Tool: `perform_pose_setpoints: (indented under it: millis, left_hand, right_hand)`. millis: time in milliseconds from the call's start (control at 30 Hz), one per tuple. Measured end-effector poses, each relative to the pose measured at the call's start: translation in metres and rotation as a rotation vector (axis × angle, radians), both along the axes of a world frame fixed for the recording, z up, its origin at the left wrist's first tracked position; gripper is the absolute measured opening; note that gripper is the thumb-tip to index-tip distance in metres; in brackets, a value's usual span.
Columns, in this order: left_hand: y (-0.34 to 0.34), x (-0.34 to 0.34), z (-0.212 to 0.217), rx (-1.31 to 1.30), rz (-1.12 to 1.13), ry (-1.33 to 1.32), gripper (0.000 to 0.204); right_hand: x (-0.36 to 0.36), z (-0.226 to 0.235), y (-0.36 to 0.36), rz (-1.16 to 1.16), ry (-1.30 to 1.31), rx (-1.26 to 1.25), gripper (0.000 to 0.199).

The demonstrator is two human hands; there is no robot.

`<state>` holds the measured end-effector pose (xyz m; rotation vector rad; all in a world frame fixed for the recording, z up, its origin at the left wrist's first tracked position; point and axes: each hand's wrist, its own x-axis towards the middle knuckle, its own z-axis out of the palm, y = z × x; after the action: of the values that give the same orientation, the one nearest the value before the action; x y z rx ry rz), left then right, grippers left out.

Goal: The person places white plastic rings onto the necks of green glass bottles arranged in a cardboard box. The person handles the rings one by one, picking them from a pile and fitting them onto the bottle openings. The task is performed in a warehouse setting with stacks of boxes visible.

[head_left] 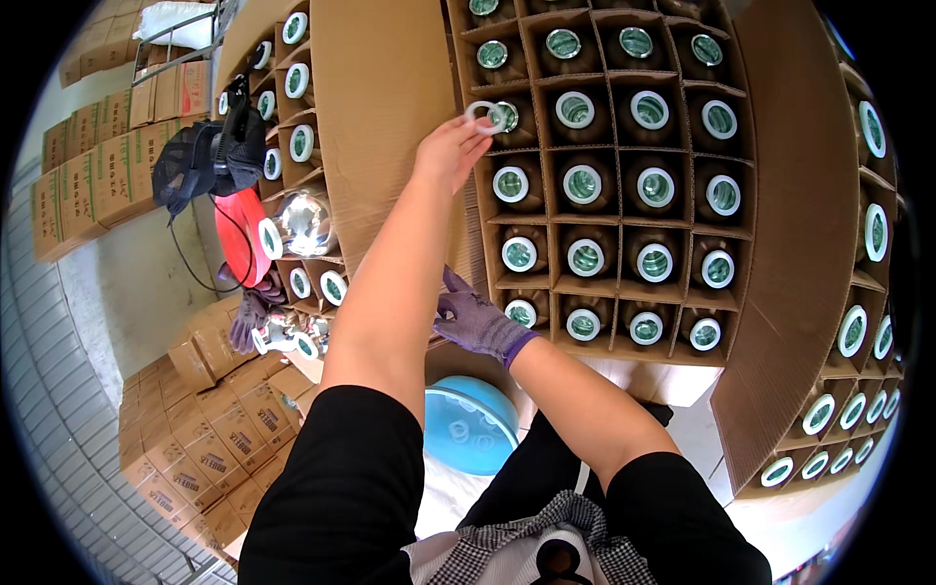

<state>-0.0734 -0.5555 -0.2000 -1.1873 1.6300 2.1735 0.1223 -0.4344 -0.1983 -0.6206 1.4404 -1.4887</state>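
Observation:
My bare left hand pinches a white ring by its edge, at the mouth of a silvered glass flask liner in the divided carton. Whether the ring touches that mouth is hard to make out. Liners in the nearer rows, such as this liner, wear white rings; those in the farther rows show bare rims. My right hand, in a grey-purple glove, hovers by the carton's near left corner with its fingers apart. My left forearm partly covers its fingertips, and nothing shows in it.
Below the carton stands a blue basin with several white rings inside. Other divided cartons with ringed liners flank it, the right one behind a raised flap. Left are a silvery liner, a black cap and stacked boxes.

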Motion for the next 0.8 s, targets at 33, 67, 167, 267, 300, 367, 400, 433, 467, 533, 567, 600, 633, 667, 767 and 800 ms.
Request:
perform_pose_setpoints:
  millis: [33, 67, 167, 267, 300, 367, 400, 433, 467, 533, 567, 600, 633, 667, 767, 800]
  left_hand:
    - [-0.002, -0.006, -0.007, 0.079, -0.022, 0.018, 0.025]
    - [-0.003, -0.012, -0.013, 0.158, -0.044, 0.037, 0.024]
    - [-0.003, -0.021, -0.03, -0.059, -0.155, -0.059, 0.018]
    - [0.006, -0.03, -0.036, -0.591, -0.24, -0.15, 0.012]
    - [0.009, -0.03, -0.037, -0.781, -0.308, -0.188, 0.012]
    - [0.009, -0.028, -0.041, -1.001, -0.346, -0.216, 0.011]
    - [0.006, -0.026, -0.042, -1.014, -0.354, -0.197, 0.011]
    - [0.006, -0.025, -0.041, -1.026, -0.364, -0.176, 0.011]
    - [0.007, -0.024, -0.041, -1.039, -0.374, -0.153, 0.011]
    - [0.008, -0.02, -0.04, -1.138, -0.399, -0.118, 0.011]
    - [0.009, -0.017, -0.04, -1.187, -0.41, -0.102, 0.011]
    - [0.01, -0.015, -0.039, -1.26, -0.447, -0.054, 0.013]
    - [0.012, -0.012, -0.039, -1.333, -0.484, -0.006, 0.015]
    - [0.013, -0.009, -0.039, -1.407, -0.521, 0.043, 0.018]
    - [0.015, -0.001, -0.033, -1.429, -0.665, 0.123, 0.032]
    - [0.016, 0.001, -0.034, -1.487, -0.681, 0.193, 0.037]
  right_hand:
    - [0.004, -0.001, -0.009, -0.015, -0.049, -0.038, 0.021]
    - [0.007, -0.005, -0.012, -0.015, -0.073, -0.049, 0.021]
    - [-0.003, 0.007, -0.006, 0.007, -0.089, -0.032, 0.025]
    - [-0.009, 0.014, 0.0, -0.025, -0.055, -0.049, 0.031]
    - [-0.009, 0.013, 0.002, -0.041, -0.056, -0.06, 0.033]
    - [-0.01, 0.015, 0.002, -0.073, -0.057, -0.097, 0.036]
    - [-0.008, 0.017, 0.001, -0.083, -0.103, -0.076, 0.036]
    - [-0.007, 0.018, 0.001, -0.095, -0.147, -0.054, 0.036]
    - [-0.007, 0.019, 0.0, -0.108, -0.192, -0.032, 0.036]
    - [-0.01, 0.021, 0.001, -0.067, -0.1, -0.008, 0.035]
    - [-0.011, 0.024, 0.003, -0.045, -0.056, 0.004, 0.034]
    - [-0.014, 0.025, 0.005, -0.046, -0.104, -0.003, 0.031]
    - [-0.017, 0.027, 0.008, -0.048, -0.152, -0.011, 0.029]
    - [-0.016, 0.025, 0.008, -0.048, -0.173, -0.023, 0.026]
    - [-0.005, 0.005, 0.004, -0.061, -0.15, -0.048, 0.022]
    - [0.001, -0.004, 0.001, -0.069, -0.11, -0.054, 0.022]
